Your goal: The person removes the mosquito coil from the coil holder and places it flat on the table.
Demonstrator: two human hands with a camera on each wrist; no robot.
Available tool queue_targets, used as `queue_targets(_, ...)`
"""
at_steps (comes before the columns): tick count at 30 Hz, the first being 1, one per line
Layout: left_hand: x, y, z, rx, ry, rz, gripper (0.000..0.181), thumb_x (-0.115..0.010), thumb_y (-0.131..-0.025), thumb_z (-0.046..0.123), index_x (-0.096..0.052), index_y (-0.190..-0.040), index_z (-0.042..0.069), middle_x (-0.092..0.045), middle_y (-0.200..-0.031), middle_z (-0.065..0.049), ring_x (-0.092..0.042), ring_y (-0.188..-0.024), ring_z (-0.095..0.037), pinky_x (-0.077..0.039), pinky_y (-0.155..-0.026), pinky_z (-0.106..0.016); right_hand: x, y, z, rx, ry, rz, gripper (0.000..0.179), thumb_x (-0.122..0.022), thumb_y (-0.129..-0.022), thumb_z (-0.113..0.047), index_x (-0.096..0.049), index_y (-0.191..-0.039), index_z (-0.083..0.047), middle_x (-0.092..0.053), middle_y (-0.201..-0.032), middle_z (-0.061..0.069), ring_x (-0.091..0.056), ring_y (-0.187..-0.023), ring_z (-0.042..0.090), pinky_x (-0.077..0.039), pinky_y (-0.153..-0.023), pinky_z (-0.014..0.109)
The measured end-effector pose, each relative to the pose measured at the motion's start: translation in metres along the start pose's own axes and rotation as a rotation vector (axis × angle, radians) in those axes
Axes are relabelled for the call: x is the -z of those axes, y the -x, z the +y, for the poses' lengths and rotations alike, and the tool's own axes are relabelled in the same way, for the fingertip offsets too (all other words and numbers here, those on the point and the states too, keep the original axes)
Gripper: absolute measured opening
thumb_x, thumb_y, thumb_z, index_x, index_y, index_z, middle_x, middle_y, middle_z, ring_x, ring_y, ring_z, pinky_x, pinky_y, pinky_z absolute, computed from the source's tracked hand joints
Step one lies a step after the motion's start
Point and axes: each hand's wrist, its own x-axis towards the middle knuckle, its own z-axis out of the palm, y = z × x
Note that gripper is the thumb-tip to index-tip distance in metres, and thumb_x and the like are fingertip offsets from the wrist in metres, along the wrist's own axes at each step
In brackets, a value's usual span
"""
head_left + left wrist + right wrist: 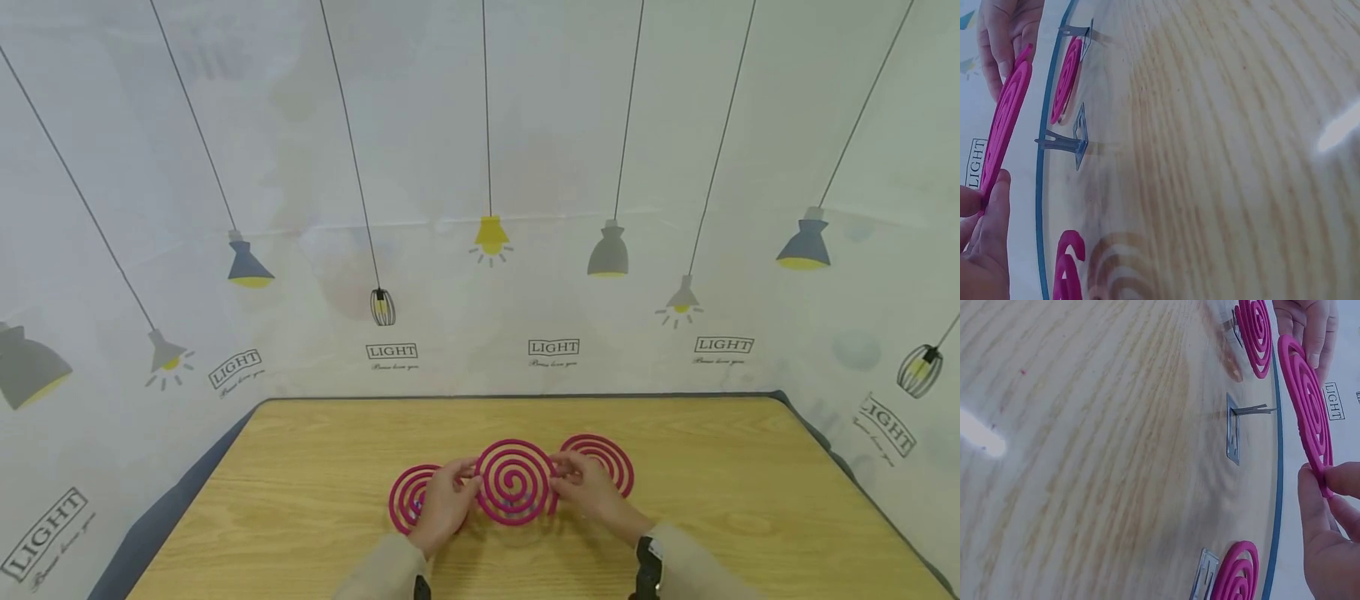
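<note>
A pink mosquito coil [512,482] is held upright above the table. My left hand [444,510] pinches its left edge between thumb and fingers, and my right hand [592,490] pinches the opposite edge. In the head view, a second coil [397,492] lies on the table beside the left hand, partly hidden by it. A third coil [624,468] lies behind the right hand. Small metal coil stands with upright prongs, one of them [1082,142] near the middle coil, sit on the tabletop. Another stand [1205,575] is next to a coil in the right wrist view.
The wooden table [300,467] has a dark blue edge along its back. Pale sheets [435,167] printed with hanging lamps enclose it behind and on both sides. A black strap [649,567] circles the right wrist.
</note>
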Motion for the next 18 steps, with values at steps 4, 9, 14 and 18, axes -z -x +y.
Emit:
queue_targets(4, 0.001, -0.002, 0.003, 0.007, 0.058, -0.014, 0.030, -0.054, -0.084, -0.001, -0.054, -0.114, -0.005, -0.057, -0.093, -0.014, -0.057, -0.064, -0.018, -0.053, -0.056, -0.034, 0.003, -0.002, -0.006, 0.009, 0.046, -0.005, 0.029, -0.061, -0.079, 0.000, -0.057, -0.107, 0.005, -0.058, -0.086, 0.007, -0.057, -0.083, 0.023, -0.050, -0.073, 0.030)
queue_targets(9, 0.002, -0.005, 0.007, 0.002, 0.089, -0.006, 0.030, -0.052, -0.086, 0.000, -0.053, -0.116, -0.006, -0.056, -0.096, -0.016, -0.058, -0.064, -0.017, -0.053, -0.056, -0.037, 0.005, -0.004, -0.013, -0.018, 0.017, -0.019, 0.029, -0.060, -0.080, 0.000, -0.055, -0.109, 0.005, -0.057, -0.083, 0.006, -0.056, -0.077, 0.020, -0.051, -0.065, 0.027)
queue_targets(14, 0.003, -0.010, 0.008, 0.009, 0.091, 0.005, 0.031, -0.051, -0.087, 0.000, -0.051, -0.117, -0.005, -0.055, -0.099, -0.016, -0.059, -0.070, -0.018, -0.054, -0.059, -0.034, 0.006, -0.011, -0.016, -0.067, -0.065, -0.028, 0.031, -0.057, -0.082, 0.003, -0.053, -0.113, 0.005, -0.056, -0.085, 0.009, -0.057, -0.072, 0.020, -0.053, -0.059, 0.031)
queue_targets(18, 0.003, -0.015, 0.009, 0.016, 0.079, 0.020, 0.031, -0.051, -0.087, 0.001, -0.052, -0.118, -0.004, -0.055, -0.100, -0.016, -0.060, -0.071, -0.017, -0.054, -0.060, -0.035, 0.005, -0.019, -0.016, -0.078, -0.053, -0.017, 0.032, -0.056, -0.082, 0.003, -0.054, -0.113, 0.004, -0.057, -0.084, 0.009, -0.058, -0.069, 0.020, -0.053, -0.059, 0.035)
